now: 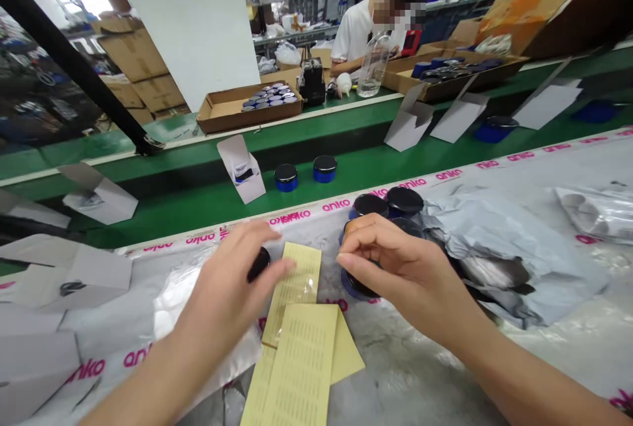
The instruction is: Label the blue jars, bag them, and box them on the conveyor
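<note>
The left hand point(225, 294) is grasping a black jar lid point(258, 264); the right hand point(405, 274) holds a blue jar point(357, 286) steady, yellow label sheets point(299, 363) at six o'clock.

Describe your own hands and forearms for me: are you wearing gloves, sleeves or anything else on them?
No gloves: the left hand and right hand are bare, fingers included. The left forearm and right forearm are bare too, with no sleeve in view. No watch, ring or bracelet shows.

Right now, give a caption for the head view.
Left hand grips a black-lidded jar, right hand a blue jar, over yellow printed slips.
</note>
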Action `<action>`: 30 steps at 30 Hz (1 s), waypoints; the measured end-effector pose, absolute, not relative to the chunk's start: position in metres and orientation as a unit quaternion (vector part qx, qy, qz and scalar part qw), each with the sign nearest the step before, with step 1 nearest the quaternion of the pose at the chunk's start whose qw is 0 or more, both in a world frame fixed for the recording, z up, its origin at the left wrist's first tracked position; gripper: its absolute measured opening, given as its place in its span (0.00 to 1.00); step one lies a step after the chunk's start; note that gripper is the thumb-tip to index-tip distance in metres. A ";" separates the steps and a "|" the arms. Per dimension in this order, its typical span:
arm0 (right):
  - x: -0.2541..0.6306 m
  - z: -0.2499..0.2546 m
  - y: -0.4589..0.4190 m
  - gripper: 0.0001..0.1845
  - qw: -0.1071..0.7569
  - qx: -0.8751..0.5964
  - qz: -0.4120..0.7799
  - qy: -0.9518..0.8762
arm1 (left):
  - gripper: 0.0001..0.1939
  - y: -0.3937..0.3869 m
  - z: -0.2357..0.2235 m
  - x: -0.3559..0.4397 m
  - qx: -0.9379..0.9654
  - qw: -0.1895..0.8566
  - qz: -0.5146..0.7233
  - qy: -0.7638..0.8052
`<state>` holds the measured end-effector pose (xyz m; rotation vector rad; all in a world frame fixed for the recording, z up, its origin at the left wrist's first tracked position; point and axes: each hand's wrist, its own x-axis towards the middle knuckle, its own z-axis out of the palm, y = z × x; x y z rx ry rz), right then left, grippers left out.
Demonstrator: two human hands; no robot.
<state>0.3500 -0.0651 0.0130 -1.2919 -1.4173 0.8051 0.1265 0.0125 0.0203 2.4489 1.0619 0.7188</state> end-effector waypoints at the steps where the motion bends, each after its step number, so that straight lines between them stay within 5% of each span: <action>1: 0.353 0.012 -0.064 0.07 0.514 -0.543 0.337 -0.571 | 0.10 0.033 0.026 0.141 0.874 0.180 0.241 0.381; 7: 0.357 0.000 -0.066 0.07 0.550 -0.541 0.341 -0.536 | 0.37 0.140 0.019 0.236 0.837 0.152 0.059 0.523; 17: 0.360 -0.006 -0.063 0.07 0.556 -0.536 0.370 -0.516 | 0.20 0.168 -0.008 0.238 0.800 0.190 0.123 0.556; 23: 0.360 -0.005 -0.066 0.08 0.557 -0.541 0.366 -0.513 | 0.49 0.170 -0.029 0.235 0.750 0.297 0.232 0.544; 30: 0.361 -0.001 -0.064 0.08 0.575 -0.542 0.352 -0.501 | 0.38 0.156 -0.010 0.232 0.701 0.366 0.301 0.533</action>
